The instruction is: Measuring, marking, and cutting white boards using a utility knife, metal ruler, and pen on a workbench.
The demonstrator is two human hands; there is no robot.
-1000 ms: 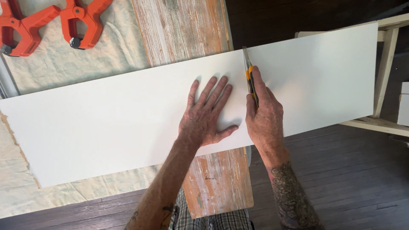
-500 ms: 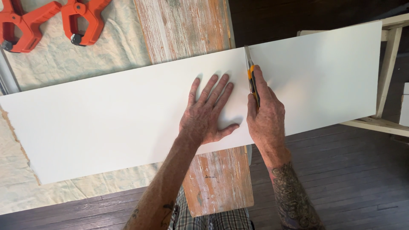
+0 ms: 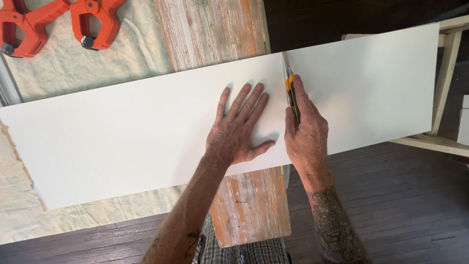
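Right now the left hand (image 3: 239, 128) lies flat on a long white board (image 3: 122, 142), with its fingers spread wide and the thumb stuck out to the side. It presses down, most likely so the board cannot slide. Just beside it, the right hand (image 3: 305, 133) is curled around a knife with a yellow and black handle (image 3: 292, 93). The pointing finger lies along the top of the handle, probably to push the blade down and keep it straight. The knife tip sits near the far edge of the board, just past the fingertips, and a thin cut line shows there. Under both hands, below the board, runs an old wooden plank with worn paint (image 3: 215, 29). It seems to hold the board up right where the knife goes. The part of the board out past the right hand hangs over the dark wooden floor (image 3: 415, 205), with a pale wooden frame (image 3: 447, 73) behind its far end. Far off past the left hand, two orange clamps (image 3: 58, 24) rest on a crinkled pale cloth (image 3: 58, 68). They grip nothing. No boxes, bowls or tubs can be seen anywhere, so nothing is held inside anything.
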